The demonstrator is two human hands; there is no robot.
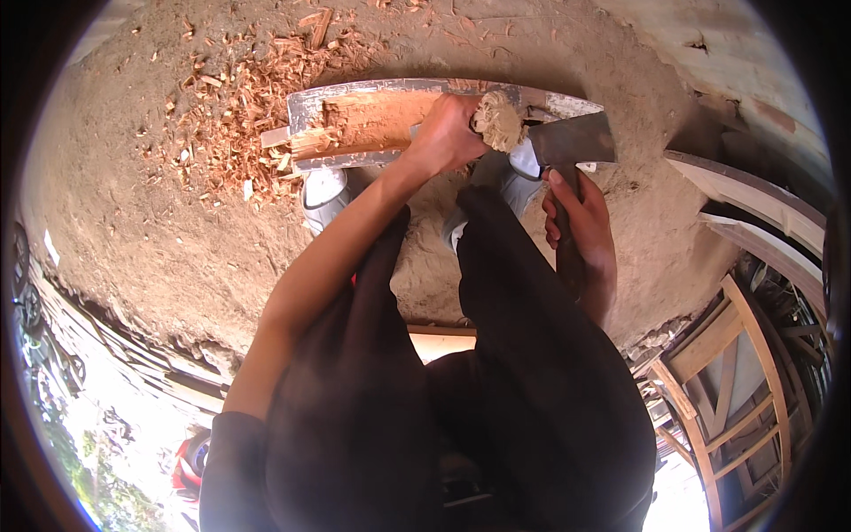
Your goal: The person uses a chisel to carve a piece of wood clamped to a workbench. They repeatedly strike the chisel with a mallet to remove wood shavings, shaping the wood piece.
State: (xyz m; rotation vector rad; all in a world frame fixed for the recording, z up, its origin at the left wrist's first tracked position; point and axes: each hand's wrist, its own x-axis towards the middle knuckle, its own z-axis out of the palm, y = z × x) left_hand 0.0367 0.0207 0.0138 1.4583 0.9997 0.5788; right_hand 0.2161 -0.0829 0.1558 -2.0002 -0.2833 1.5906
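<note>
My left hand is closed on an upright tool handle with a pale, frayed, round top, above a long curved timber with a weathered, painted outside and a fresh orange hollow scattered with chips. The tool's lower end is mostly hidden. My right hand grips the dark handle of a hatchet-like tool, whose broad metal head sits just right of that frayed top, over the timber's right end. The timber lies across in front of my grey shoes, partly covering them.
Wood shavings are heaped on the dirt floor at the left. Curved boards lean at the right, with wooden frames below them. Stacked planks line the lower left, near a red object. A pale wall is at upper right.
</note>
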